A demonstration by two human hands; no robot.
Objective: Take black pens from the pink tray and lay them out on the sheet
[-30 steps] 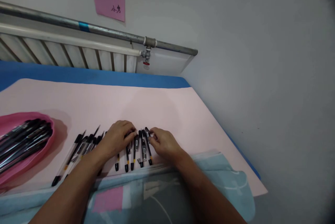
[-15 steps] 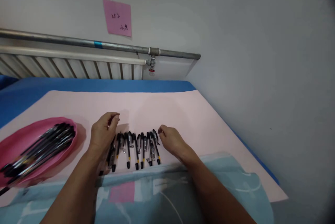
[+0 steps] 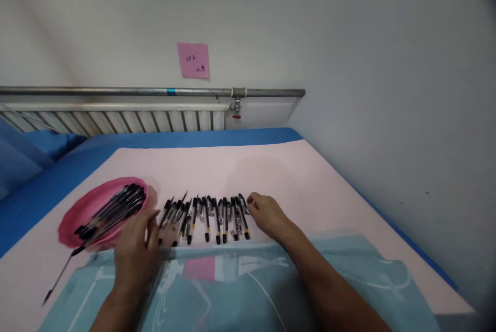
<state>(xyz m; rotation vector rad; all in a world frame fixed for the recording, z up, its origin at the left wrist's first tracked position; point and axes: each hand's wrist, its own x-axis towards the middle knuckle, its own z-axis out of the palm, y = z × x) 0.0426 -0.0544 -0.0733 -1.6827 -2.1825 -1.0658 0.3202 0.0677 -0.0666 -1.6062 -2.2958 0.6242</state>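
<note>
A row of several black pens (image 3: 209, 213) lies side by side on a pink sheet (image 3: 240, 171). My right hand (image 3: 267, 214) rests at the right end of the row, fingers curled loosely beside the last pen. My left hand (image 3: 134, 249) hovers low at the left end of the row, between the pens and a pink oval tray (image 3: 73, 218) that holds several more black pens (image 3: 112, 210). The left fingers are blurred by motion. One loose pen (image 3: 58, 280) lies on the sheet in front of the tray.
A light blue cloth (image 3: 240, 290) covers the near edge in front of me. Blue bedding (image 3: 42, 187) borders the sheet. A radiator and metal pipe (image 3: 116, 91) run along the back wall under a pink note (image 3: 192, 60). A grey wall stands at the right.
My left hand has pulled back and down from the left end of the row toward the tray. The view has tilted up and shifted left, showing more of the tray.
</note>
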